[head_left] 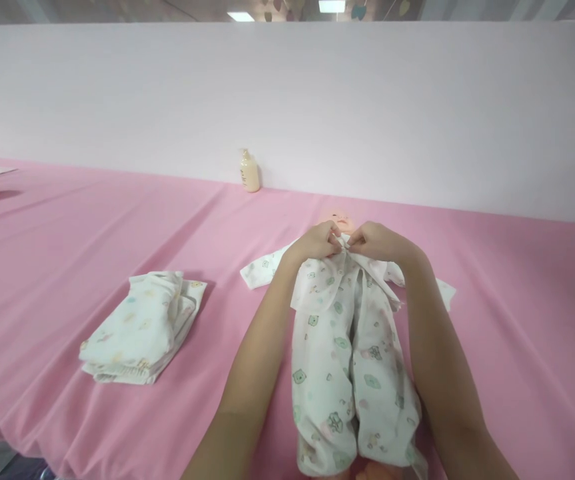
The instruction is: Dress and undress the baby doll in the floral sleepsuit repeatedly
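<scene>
My left hand point(323, 241) and right hand point(376, 241) pinch the neck of the thin white animal-print cloth top point(320, 283), on a smooth-faced doll point(340, 219) near the pink cloth-covered surface's point(522, 313) far edge; likely light, soft, floppy, best held by its front edges.

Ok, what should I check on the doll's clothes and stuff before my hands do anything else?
1. Both hands at the collar: ok. Your left hand and right hand pinch the white top there.
2. Collar fastened: cannot tell. Your hands cover it.
3. Top's lower front closed: not ok. It spreads apart below your hands.
4. Trousers on the doll: ok. They cover its legs.
5. Folded clothes out of the way: ok. They lie to the left, apart from the doll.
6. Bottle standing upright: ok. It stands by the wall.
</scene>
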The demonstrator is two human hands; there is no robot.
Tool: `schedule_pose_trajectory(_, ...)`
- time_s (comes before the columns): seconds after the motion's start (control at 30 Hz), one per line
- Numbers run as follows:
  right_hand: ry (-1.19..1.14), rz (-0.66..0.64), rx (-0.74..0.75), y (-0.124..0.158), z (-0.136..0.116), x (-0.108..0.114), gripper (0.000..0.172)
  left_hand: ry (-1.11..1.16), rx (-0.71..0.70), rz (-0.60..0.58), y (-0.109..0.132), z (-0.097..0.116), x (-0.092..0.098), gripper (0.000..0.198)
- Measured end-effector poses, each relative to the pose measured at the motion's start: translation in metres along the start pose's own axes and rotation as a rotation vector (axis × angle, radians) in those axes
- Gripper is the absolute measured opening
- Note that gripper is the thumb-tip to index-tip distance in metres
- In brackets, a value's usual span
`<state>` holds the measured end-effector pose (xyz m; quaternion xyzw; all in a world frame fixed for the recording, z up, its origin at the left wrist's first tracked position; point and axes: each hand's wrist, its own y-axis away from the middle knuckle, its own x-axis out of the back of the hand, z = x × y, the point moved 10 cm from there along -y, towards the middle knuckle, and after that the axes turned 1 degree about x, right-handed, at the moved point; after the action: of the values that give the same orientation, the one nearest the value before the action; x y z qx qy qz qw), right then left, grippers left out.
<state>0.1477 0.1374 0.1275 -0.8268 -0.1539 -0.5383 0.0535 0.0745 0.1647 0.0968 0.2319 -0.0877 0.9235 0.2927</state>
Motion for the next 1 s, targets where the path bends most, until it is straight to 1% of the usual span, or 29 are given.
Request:
schedule_pose_trajectory(0.07,0.022,-0.012,-0.004,0.002,-0.001,0.0,0.032,0.018,0.011,0.012,0.001,0.0,0.002,0.031)
schedule_pose_trajectory(0.17,0.035,-0.063,0.001,0.007,-0.006,-0.002,0.021,0.096,0.046,0.012,0.003,0.0,0.002,0.033)
schedule_pose_trajectory(0.23,0.046,-0.067,0.004,0.009,-0.007,-0.001,0.025,0.143,0.069,0.008,0.004,0.001,0.001,0.032)
schedule_pose_trajectory(0.3,0.066,-0.023,-0.012,0.007,-0.006,0.003,0.029,0.159,0.087,0.026,0.004,0.002,0.001,0.029)
schedule_pose_trajectory(0.4,0.096,0.046,-0.042,0.002,-0.003,0.006,0.022,0.149,0.091,0.069,0.005,0.003,0.003,0.029)
schedule_pose_trajectory(0.53,0.157,0.092,-0.045,-0.007,-0.005,0.002,0.013,0.102,0.085,0.102,0.005,0.005,0.003,0.035)
schedule_pose_trajectory(0.63,0.192,0.105,-0.058,-0.012,-0.004,-0.003,0.014,0.07,0.1,0.125,0.003,0.0,0.003,0.038)
schedule_pose_trajectory(0.67,0.166,0.107,-0.073,-0.012,-0.001,-0.004,0.016,0.068,0.105,0.143,0.003,-0.004,0.003,0.038)
schedule_pose_trajectory(0.73,0.018,0.109,-0.108,-0.011,0.009,-0.009,0.017,0.101,0.104,0.181,0.002,-0.015,0.003,0.036)
schedule_pose_trajectory(0.87,-0.484,0.114,-0.198,-0.007,0.039,-0.027,0.012,0.339,0.061,0.204,0.001,-0.039,-0.005,0.026)
schedule_pose_trajectory(0.93,-0.653,0.184,-0.244,-0.006,0.053,-0.035,0.013,0.367,0.037,0.257,0.004,-0.044,-0.007,0.021)
schedule_pose_trajectory(1.0,-0.706,0.324,-0.256,-0.003,0.062,-0.036,0.014,0.262,0.017,0.367,0.01,-0.042,-0.003,0.018)
